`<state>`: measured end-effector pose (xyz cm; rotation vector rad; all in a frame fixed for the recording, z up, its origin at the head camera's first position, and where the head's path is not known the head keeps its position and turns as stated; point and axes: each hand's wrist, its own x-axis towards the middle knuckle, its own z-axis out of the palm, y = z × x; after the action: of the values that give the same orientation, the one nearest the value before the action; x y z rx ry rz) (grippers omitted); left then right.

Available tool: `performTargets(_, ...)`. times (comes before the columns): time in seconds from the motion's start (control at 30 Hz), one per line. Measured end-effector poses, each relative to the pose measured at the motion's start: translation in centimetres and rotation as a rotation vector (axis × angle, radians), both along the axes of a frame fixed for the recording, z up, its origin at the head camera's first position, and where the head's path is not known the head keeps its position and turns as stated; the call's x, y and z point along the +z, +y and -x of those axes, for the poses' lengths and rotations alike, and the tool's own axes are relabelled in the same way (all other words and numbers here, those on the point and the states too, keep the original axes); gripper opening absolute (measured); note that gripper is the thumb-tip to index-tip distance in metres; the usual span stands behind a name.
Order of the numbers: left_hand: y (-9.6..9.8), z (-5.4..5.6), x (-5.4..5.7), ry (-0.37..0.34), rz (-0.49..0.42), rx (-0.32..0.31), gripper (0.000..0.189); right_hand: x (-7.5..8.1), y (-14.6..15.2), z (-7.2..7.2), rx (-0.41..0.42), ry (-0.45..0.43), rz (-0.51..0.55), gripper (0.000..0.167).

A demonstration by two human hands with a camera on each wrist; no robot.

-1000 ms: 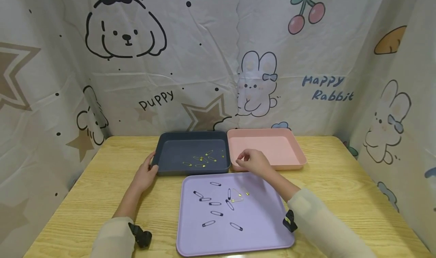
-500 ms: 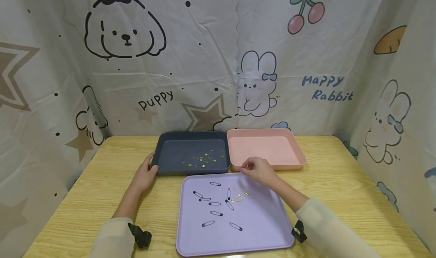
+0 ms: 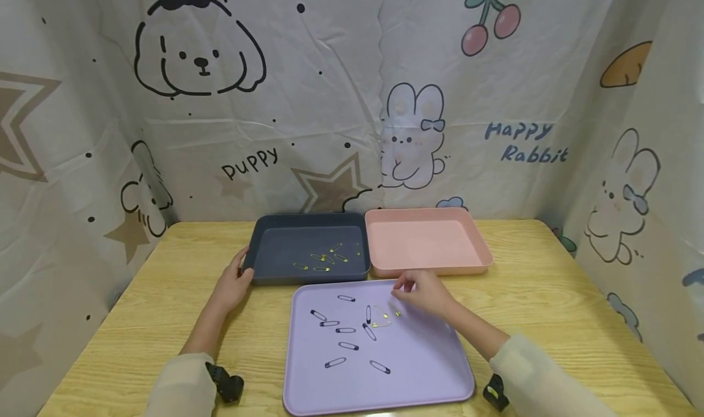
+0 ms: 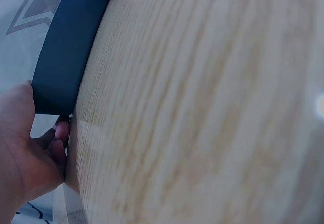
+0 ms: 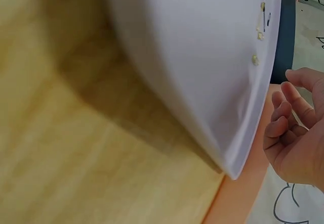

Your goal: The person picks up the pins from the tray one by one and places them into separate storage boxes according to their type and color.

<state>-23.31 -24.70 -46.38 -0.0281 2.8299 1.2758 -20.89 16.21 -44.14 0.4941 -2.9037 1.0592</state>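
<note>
My left hand [image 3: 232, 288] grips the left corner of a dark blue tray [image 3: 286, 239], its thumb along the wall in the left wrist view. Several gold safety pins [image 3: 321, 269] lie in that tray. Over the far edge of a lilac tray [image 3: 423, 374] hovers my right hand [image 3: 425, 293], thumb and index finger bent toward each other. In the right wrist view those fingertips stand apart with nothing between them. Just below it lies a gold safety pin [image 3: 398, 312], with others beside it. Several black safety pins [image 3: 348, 346] are spread over the lilac tray's left and middle.
A pink tray [image 3: 426, 246] adjoins the dark blue one on the right, behind my right hand. All three trays stand on a wooden table [image 3: 550, 319]. A printed curtain [image 3: 330, 111] rises behind and at both sides of the table.
My right hand has come back from the pink tray's near left corner, down over the far edge of the lilac tray. The left hand has stayed at the dark blue tray.
</note>
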Motion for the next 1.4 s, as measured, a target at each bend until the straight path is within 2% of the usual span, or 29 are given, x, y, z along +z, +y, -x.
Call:
performTargets(0.17, 0.1, 0.0, 0.0, 0.004, -0.003, 0.000, 0.060, -0.9, 0.6, -0.7, -0.014, -0.053, -0.014, 0.005)
performTargets(0.4, 0.1, 0.0, 0.0, 0.003, 0.005, 0.013, 0.059, -1.5, 1.3, -1.4, 0.074, -0.040, 0.002, 0.007)
performTargets(0.57, 0.1, 0.0, 0.2, 0.002, 0.000, 0.008, 0.059, -1.5, 1.1, -1.8, 0.055, -0.079, -0.024, 0.010)
performTargets(0.87, 0.0, 0.1, 0.0, 0.001, -0.003, 0.004, 0.059, -1.6, 0.8, -2.1, 0.071, -0.004, -0.108, 0.007)
performTargets(1.17, 0.0, 0.0, 0.0, -0.011, 0.006, 0.005, 0.059, -1.5, 0.3, -2.0, 0.050, 0.051, -0.204, 0.005)
performTargets(1.4, 0.1, -0.1, 0.1, -0.004, 0.003, 0.005, 0.059, -1.6, 0.1, -2.0, 0.017, 0.054, -0.209, 0.005)
